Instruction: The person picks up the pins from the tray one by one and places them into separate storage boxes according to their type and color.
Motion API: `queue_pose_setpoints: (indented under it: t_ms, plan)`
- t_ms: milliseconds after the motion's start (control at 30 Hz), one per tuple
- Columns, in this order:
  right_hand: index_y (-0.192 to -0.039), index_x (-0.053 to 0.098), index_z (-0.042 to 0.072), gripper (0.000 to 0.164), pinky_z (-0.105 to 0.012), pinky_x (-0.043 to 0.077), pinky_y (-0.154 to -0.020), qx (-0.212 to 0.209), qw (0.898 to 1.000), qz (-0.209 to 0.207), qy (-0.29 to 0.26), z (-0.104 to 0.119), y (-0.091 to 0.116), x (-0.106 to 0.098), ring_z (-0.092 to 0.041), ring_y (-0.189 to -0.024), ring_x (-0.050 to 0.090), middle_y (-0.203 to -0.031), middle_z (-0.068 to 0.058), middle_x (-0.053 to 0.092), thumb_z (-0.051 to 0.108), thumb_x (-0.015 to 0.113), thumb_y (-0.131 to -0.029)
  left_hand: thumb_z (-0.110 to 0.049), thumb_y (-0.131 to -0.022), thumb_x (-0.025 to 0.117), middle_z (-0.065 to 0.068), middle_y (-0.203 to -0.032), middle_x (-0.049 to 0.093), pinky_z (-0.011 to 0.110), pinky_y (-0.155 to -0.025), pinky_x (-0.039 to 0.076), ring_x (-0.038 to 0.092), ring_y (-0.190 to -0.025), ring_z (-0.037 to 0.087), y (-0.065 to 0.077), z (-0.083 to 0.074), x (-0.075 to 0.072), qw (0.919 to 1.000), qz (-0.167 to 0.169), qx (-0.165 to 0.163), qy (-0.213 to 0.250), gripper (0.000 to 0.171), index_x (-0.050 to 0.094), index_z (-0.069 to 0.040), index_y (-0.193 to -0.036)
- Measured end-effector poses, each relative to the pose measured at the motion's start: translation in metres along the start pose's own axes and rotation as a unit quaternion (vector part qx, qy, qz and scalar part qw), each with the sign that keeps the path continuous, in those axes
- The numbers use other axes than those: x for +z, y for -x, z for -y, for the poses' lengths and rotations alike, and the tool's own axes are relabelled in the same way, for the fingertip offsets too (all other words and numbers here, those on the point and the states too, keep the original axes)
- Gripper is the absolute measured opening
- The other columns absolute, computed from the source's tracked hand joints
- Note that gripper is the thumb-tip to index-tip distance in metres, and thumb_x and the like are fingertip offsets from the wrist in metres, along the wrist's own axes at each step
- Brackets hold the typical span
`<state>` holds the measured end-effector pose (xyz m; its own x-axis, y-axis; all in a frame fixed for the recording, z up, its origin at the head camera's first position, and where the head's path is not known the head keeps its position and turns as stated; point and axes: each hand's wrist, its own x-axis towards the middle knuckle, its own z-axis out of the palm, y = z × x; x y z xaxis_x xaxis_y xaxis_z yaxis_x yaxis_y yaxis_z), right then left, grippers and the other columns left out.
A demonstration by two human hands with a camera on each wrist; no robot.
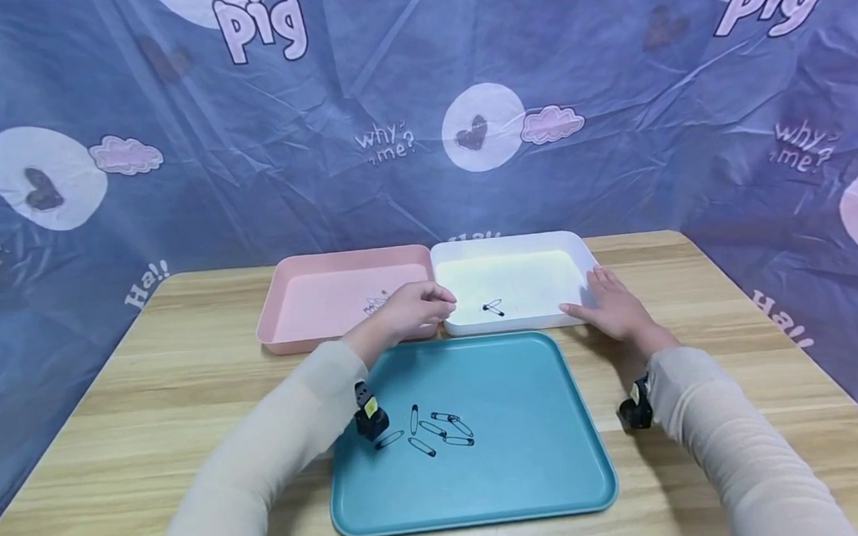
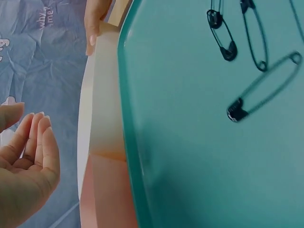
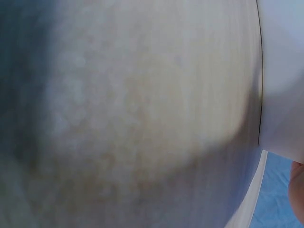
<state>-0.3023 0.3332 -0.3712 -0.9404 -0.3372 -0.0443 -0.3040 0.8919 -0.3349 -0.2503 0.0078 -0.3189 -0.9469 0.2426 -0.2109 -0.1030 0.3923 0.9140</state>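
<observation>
My left hand hovers over the meeting edges of the pink tray and the white tray. In the left wrist view, its fingers bend loosely with the thumb apart, and nothing shows between them. My right hand rests on the white tray's right side, fingers spread. Black safety pins lie in the white tray. Silver pins in the pink tray are partly hidden by my left hand. Several black safety pins are scattered on the teal tray, below my left forearm.
All three trays stand on a wooden table, the pink and white ones side by side behind the teal one. A blue printed cloth hangs behind the table. Small black devices sit at both wrists.
</observation>
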Motion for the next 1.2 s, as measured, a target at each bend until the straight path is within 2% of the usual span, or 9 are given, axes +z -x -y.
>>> queue_pose_setpoints:
  t_ms: [267, 367, 500, 600, 800, 933, 1200]
  plan:
    - [-0.130, 0.005, -0.016, 0.094, -0.049, 0.003, -0.100, 0.000, 1.000, -0.003, -0.003, 0.002, 0.002, -0.001, -0.041, -0.125, -0.002, -0.136, -0.032, 0.000, 0.057, 0.039, -0.082, -0.017, -0.081, 0.060, 0.002, -0.094, 0.059, 0.026, -0.080, 0.043, 0.052, -0.088, 0.015, 0.013, 0.008, -0.013, 0.9996, -0.007, 0.015, -0.023, 0.018, 0.061, -0.007, -0.095]
    - [-0.131, 0.005, -0.016, 0.093, -0.049, 0.003, -0.100, 0.003, 1.000, -0.002, -0.003, 0.001, 0.003, -0.001, -0.041, -0.125, -0.002, -0.136, -0.031, 0.000, 0.057, 0.039, -0.082, -0.017, -0.080, 0.061, 0.003, -0.092, 0.058, 0.027, -0.080, 0.043, 0.052, -0.086, 0.016, 0.019, 0.011, -0.017, 0.9995, 0.014, 0.018, -0.023, 0.018, 0.060, -0.007, -0.096]
    - [-0.131, 0.004, -0.015, 0.094, -0.049, 0.002, -0.100, 0.006, 1.000, 0.001, -0.002, 0.000, 0.002, -0.002, -0.041, -0.125, -0.002, -0.137, -0.031, -0.001, 0.057, 0.039, -0.082, -0.012, -0.082, 0.058, 0.009, -0.093, 0.057, 0.030, -0.080, 0.045, 0.054, -0.086, 0.019, 0.025, 0.016, -0.021, 0.9980, 0.057, 0.029, -0.003, 0.024, 0.056, 0.002, -0.102]
    - [-0.131, 0.004, -0.015, 0.094, -0.049, 0.002, -0.100, 0.005, 1.000, 0.002, -0.003, -0.001, 0.001, -0.001, -0.041, -0.125, -0.002, -0.136, -0.031, -0.001, 0.057, 0.039, -0.082, -0.010, -0.083, 0.057, 0.014, -0.097, 0.057, 0.032, -0.082, 0.044, 0.054, -0.087, 0.020, 0.029, 0.020, -0.023, 0.9964, 0.077, 0.036, 0.005, 0.027, 0.054, 0.006, -0.105]
    - [-0.130, 0.004, -0.016, 0.094, -0.049, 0.002, -0.100, 0.002, 1.000, 0.000, -0.003, -0.001, 0.001, -0.001, -0.041, -0.125, -0.002, -0.136, -0.031, -0.001, 0.057, 0.039, -0.082, -0.011, -0.083, 0.056, 0.016, -0.100, 0.057, 0.034, -0.082, 0.044, 0.053, -0.092, 0.028, 0.034, 0.026, -0.026, 0.9955, 0.090, 0.028, 0.002, 0.027, 0.054, 0.005, -0.104]
    - [-0.130, 0.005, -0.016, 0.093, -0.048, 0.003, -0.101, 0.002, 1.000, -0.003, -0.002, -0.001, 0.002, -0.001, -0.041, -0.125, -0.001, -0.136, -0.032, 0.000, 0.056, 0.040, -0.082, -0.012, -0.082, 0.057, 0.014, -0.098, 0.057, 0.032, -0.081, 0.044, 0.053, -0.094, 0.030, 0.036, 0.030, -0.027, 0.9932, 0.115, 0.020, 0.000, 0.027, 0.055, 0.005, -0.103]
    - [-0.130, 0.007, -0.017, 0.093, -0.048, 0.003, -0.101, 0.001, 1.000, -0.003, 0.001, 0.002, 0.002, -0.003, -0.041, -0.125, -0.001, -0.135, -0.033, 0.002, 0.056, 0.040, -0.083, -0.014, -0.082, 0.058, 0.011, -0.097, 0.058, 0.029, -0.078, 0.045, 0.056, -0.090, 0.024, 0.039, 0.037, -0.029, 0.9852, 0.169, 0.014, -0.021, 0.028, 0.055, 0.005, -0.102]
